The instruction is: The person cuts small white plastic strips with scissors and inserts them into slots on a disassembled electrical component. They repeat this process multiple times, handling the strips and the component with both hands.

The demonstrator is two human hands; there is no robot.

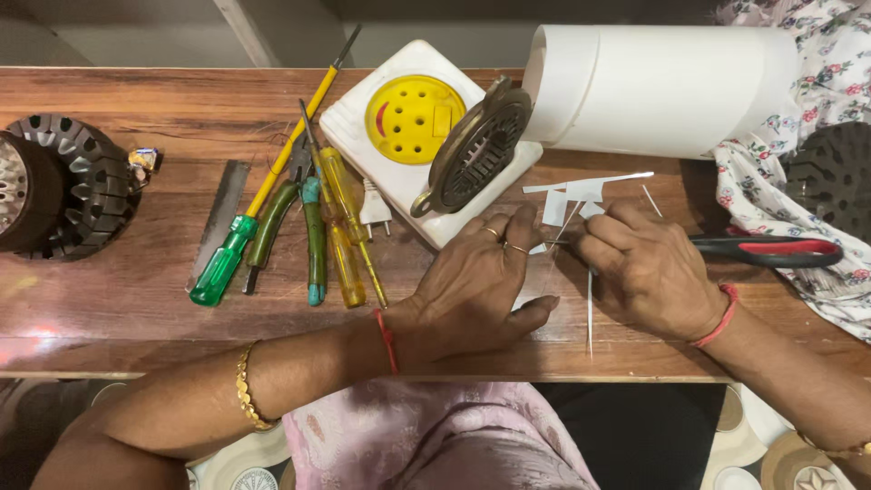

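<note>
My left hand lies palm down on the wooden table, fingers pressing a clear plastic sheet flat. My right hand is curled beside it, fingertips pinching a thin white strip near the left fingertips. Small white paper offcuts lie just beyond both hands. Another thin strip runs toward the table's near edge between the hands. Red-and-black scissors rest on the table right of my right hand, not held.
Left of the hands lie screwdrivers with green and yellow handles, pliers and a metal file. A white box with a yellow disc, a round metal grille, a white roll, floral cloth and a motor stator ring the table.
</note>
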